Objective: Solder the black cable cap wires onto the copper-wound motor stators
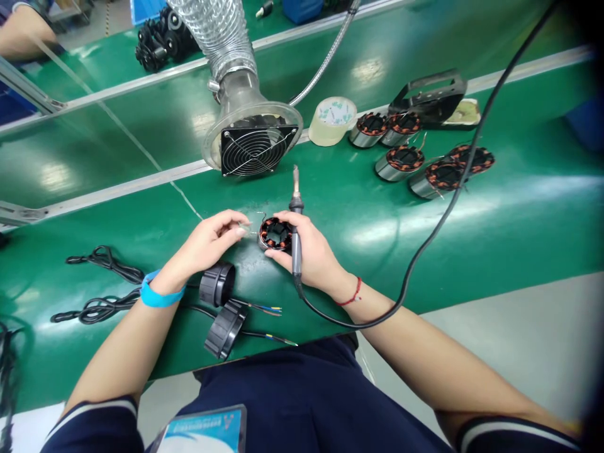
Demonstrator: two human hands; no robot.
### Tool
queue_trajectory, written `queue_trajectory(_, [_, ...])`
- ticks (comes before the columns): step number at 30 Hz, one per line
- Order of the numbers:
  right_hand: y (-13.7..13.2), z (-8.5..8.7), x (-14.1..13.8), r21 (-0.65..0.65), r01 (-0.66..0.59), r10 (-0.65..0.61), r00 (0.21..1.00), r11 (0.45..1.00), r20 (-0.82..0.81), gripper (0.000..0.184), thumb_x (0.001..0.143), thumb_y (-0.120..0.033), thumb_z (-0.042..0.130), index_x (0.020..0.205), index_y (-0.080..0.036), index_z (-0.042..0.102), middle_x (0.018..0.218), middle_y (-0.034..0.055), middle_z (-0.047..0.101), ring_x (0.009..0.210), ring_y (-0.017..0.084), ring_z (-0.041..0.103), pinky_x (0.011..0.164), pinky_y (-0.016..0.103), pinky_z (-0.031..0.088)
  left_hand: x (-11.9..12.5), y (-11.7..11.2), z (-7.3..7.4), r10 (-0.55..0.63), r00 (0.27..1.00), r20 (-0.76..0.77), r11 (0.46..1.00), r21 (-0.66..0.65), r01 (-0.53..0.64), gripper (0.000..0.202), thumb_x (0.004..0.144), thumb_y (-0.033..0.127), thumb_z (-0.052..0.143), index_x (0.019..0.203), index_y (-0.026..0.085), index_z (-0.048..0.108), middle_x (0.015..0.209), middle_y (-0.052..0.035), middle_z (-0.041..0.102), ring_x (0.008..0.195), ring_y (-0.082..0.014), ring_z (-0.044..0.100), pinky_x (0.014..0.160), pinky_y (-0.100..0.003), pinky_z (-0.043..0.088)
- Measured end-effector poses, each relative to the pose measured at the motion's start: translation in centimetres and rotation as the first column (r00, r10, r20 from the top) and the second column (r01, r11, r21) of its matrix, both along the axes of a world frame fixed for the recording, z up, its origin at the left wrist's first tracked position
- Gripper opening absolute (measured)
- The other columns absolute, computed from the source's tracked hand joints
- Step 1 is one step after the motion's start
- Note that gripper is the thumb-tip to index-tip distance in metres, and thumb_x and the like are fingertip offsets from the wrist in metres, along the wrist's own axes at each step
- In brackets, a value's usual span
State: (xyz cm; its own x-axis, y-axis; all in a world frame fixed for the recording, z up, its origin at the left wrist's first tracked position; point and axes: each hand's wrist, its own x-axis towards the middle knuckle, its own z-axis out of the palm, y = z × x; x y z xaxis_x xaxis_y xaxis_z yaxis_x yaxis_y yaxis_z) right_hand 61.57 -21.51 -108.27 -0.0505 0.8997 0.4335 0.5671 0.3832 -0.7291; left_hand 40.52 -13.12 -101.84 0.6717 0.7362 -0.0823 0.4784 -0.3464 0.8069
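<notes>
My right hand (pixel 314 251) is closed around a motor stator (pixel 260 238), a dark ring with copper windings, resting on the green bench. The same hand also holds a soldering iron (pixel 296 251), its tip pointing away from me. Left of the stator, my left hand (pixel 212 242) pinches a thin wire (pixel 189 201) that runs down from the upper left. Thin leads stick out of the stator toward those fingertips; whether they touch is too small to tell. Two black ribbed caps (pixel 224 330) with cables through them lie below my left hand.
A fume extractor (pixel 257 151) with a fan grille hangs beyond the hands. Several more stators (pixel 400 165) stand at the right, near a tape roll (pixel 333 123) and an iron stand (pixel 427 100). Coiled black cables (pixel 106 308) lie left. The iron's cord (pixel 425 242) crosses my right forearm.
</notes>
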Motion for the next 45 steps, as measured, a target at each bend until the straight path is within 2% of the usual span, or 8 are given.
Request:
queue_trajectory(10, [0.4,-0.4,-0.3,-0.049,0.12,-0.12,0.993,0.992,-0.016,0.061,0.077,-0.036,0.073,0.126,-0.02,0.042,0.122,0.0125,0.059,0.111,0.029,0.059,0.095,0.048,0.052,1.5,-0.6,0.7,-0.305,0.947,-0.101,0.941,-0.186,0.283,0.025,0.092,0.033,0.052,0.08,0.014,0.063,0.082,-0.0021,0.063,0.076,-0.0131,0.054,0.073,-0.024,0.04])
queue_trajectory(18, [0.3,0.0,-0.3,0.067,-0.02,0.005,0.978,0.998,0.209,0.054,0.083,-0.036,0.068,0.127,-0.019,0.042,0.112,0.0129,0.063,0.098,0.029,0.061,0.084,0.048,0.054,1.6,-1.3,-0.3,-0.044,0.976,0.215,0.873,-0.467,0.143,0.028,0.087,0.036,0.057,0.073,0.013,0.061,0.074,-0.0025,0.062,0.073,-0.0112,0.055,0.075,-0.023,0.043])
queue_trajectory(24, [0.2,0.1,0.8,0.001,-0.08,0.078,0.98,0.997,0.185,0.058,0.082,-0.029,0.068,0.132,-0.022,0.039,0.12,0.0116,0.061,0.108,0.029,0.06,0.094,0.052,0.051,0.5,-1.1,0.8,0.104,0.993,0.059,0.97,-0.226,-0.088,0.026,0.089,0.04,0.056,0.088,0.014,0.061,0.076,-0.0014,0.06,0.073,-0.0129,0.054,0.07,-0.025,0.04])
queue_trajectory(32, [0.2,0.0,1.0,0.026,-0.112,0.104,0.975,0.993,0.197,0.059,0.083,-0.029,0.067,0.134,-0.02,0.038,0.12,0.013,0.061,0.105,0.029,0.06,0.089,0.05,0.053,3.4,-1.0,-0.2,0.024,1.0,0.011,0.953,-0.304,-0.02,0.025,0.084,0.034,0.052,0.072,0.014,0.058,0.069,-0.0008,0.057,0.068,-0.0124,0.051,0.068,-0.025,0.038])
queue_trajectory(37, [0.4,0.3,1.8,-0.038,-0.129,0.134,0.977,0.991,0.165,0.06,0.083,-0.029,0.066,0.135,-0.02,0.038,0.124,0.0136,0.06,0.109,0.03,0.06,0.095,0.053,0.051,2.2,-1.3,1.6,0.133,0.987,-0.085,0.989,-0.053,-0.138,0.027,0.091,0.038,0.051,0.082,0.015,0.062,0.072,-0.0003,0.059,0.069,-0.0131,0.053,0.066,-0.025,0.039])
queue_trajectory(39, [0.5,0.4,2.5,-0.06,-0.127,0.134,0.982,0.99,0.134,0.061,0.082,-0.028,0.065,0.136,-0.021,0.038,0.128,0.0138,0.058,0.116,0.03,0.058,0.1,0.053,0.049,1.7,-2.9,3.4,-0.031,0.974,-0.225,0.997,0.058,0.045,0.025,0.094,0.036,0.05,0.086,0.017,0.063,0.078,-0.0005,0.063,0.073,-0.0142,0.057,0.067,-0.026,0.04])
queue_trajectory(42, [0.6,0.6,3.6,-0.096,-0.119,0.127,0.988,0.988,0.082,0.068,0.078,-0.023,0.065,0.139,-0.02,0.035,0.135,0.0153,0.053,0.125,0.031,0.053,0.106,0.053,0.045,1.9,-7.0,5.6,-0.442,0.718,-0.538,0.826,0.066,0.559,0.018,0.095,0.028,0.051,0.09,0.018,0.065,0.086,-0.0021,0.066,0.071,-0.0181,0.062,0.061,-0.029,0.042])
queue_trajectory(45, [0.6,0.9,4.4,-0.118,-0.135,0.137,0.991,0.984,0.008,0.076,0.077,-0.029,0.067,0.142,-0.019,0.028,0.144,0.0176,0.045,0.133,0.032,0.047,0.111,0.054,0.04,2.8,-10.7,6.2,-0.552,0.401,-0.731,0.637,-0.06,0.768,0.019,0.087,0.007,0.05,0.096,0.015,0.065,0.085,-0.0044,0.067,0.061,-0.0201,0.063,0.048,-0.032,0.038])
